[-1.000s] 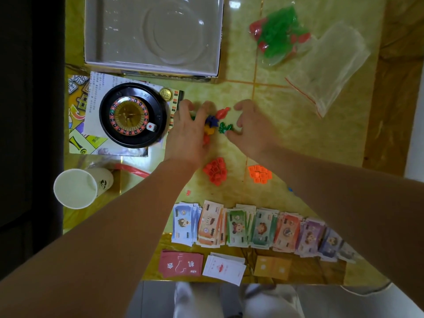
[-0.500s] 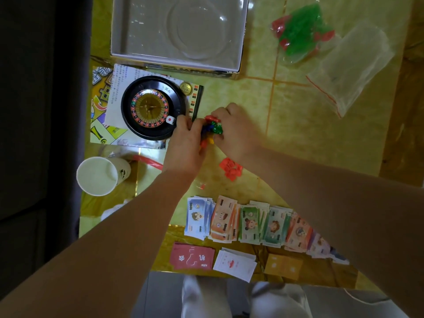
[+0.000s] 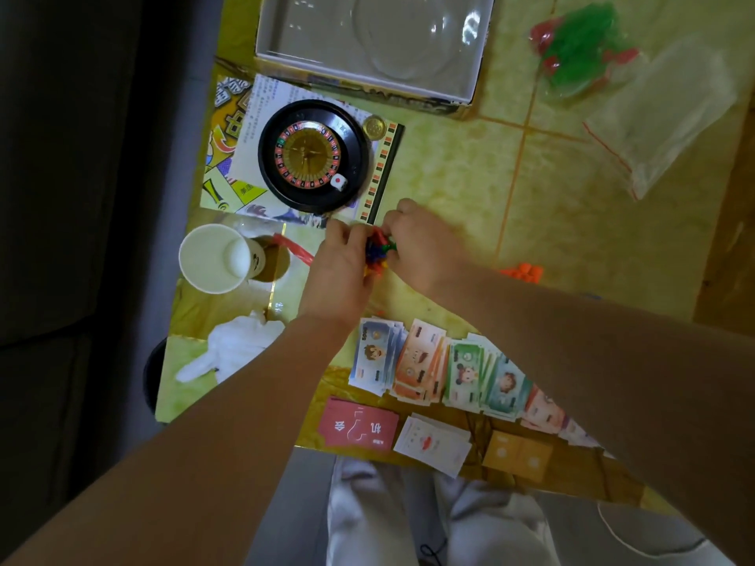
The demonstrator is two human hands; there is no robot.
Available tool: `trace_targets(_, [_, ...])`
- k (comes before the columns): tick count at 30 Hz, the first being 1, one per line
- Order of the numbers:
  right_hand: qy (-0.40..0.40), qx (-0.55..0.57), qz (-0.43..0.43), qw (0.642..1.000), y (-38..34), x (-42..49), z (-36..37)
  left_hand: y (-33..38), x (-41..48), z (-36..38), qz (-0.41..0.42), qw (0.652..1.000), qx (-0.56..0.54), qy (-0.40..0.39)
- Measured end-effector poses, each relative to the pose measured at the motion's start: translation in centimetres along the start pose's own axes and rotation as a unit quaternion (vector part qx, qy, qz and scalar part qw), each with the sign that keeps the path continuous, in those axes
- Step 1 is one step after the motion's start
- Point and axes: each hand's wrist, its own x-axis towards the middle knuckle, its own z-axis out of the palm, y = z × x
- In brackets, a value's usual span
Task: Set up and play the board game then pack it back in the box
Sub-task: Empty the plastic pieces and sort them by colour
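Pieces [image 3: 376, 252] between left hand [image 3: 340, 273], right hand [image 3: 427, 249]

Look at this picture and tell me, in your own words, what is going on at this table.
A person is holding a cluster of small coloured game pieces between the left hand and right hand, close to the roulette wheel. The paper money lies fanned in a row near the person, with card stacks closer still. The box sits open at the far end.
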Motion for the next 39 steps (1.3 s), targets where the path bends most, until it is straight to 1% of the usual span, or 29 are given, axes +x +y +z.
trace_targets(6, [-0.004,-0.008,-0.008,1.0,-0.5,-0.9,0.3,-1.0,-1.6,-0.5,0.025,0.999,0.027,-0.009])
trace_targets(10, [0.034,0.013,-0.015,0.999,-0.8,-1.5,0.2,-1.7,-2.2,-1.0,0.018,0.995,0.084,0.049])
trace_targets(12, [0.041,0.028,-0.008,0.999,-1.0,-1.7,0.2,-2.1,-2.4,-1.1,0.004,0.993,0.108,0.057])
trace_targets(15, [0.034,0.037,-0.007,0.999,-1.2,-1.8,0.3,-2.3,-2.5,-1.4,-0.041,0.991,0.127,-0.011])
trace_targets(18, [0.027,0.049,-0.004,0.998,-1.2,-1.7,0.5,-2.5,-2.4,-1.8,-0.067,0.974,0.207,-0.058])
trace_targets(20, [0.017,0.058,-0.004,0.998,-1.2,-1.6,0.7,-2.5,-2.4,-2.1,-0.061,0.962,0.254,-0.075])
trace_targets(24, [-0.003,0.082,-0.001,0.997,-1.3,-1.5,0.9,-2.3,-2.5,-2.6,-0.033,0.947,0.303,-0.105])
trace_targets(28, [0.027,0.106,0.013,0.994,-1.4,-1.3,0.5,-1.9,-2.3,-3.0,-0.03,0.959,0.27,-0.079])
trace_targets(30, [0.028,0.115,0.021,0.993,-1.4,-1.1,0.2,-1.7,-2.1,-3.2,-0.029,0.962,0.257,-0.085])
trace_targets(32, [0.019,0.127,0.032,0.991,-1.1,-0.8,0.0,-1.7,-1.8,-3.5,-0.046,0.965,0.24,-0.093])
trace_targets(34, [0.026,0.142,0.041,0.989,-1.0,-0.6,-0.3,-1.4,-1.5,-3.9,-0.057,0.969,0.227,-0.081])
trace_targets(37, [0.057,0.166,0.036,0.984,-0.9,-0.2,-0.9,-0.7,-0.7,-4.8,-0.043,0.977,0.211,0.0])
trace_targets(39, [0.052,0.161,0.026,0.985,-0.9,0.2,-1.2,-0.5,0.1,-5.2,-0.023,0.98,0.191,0.054])
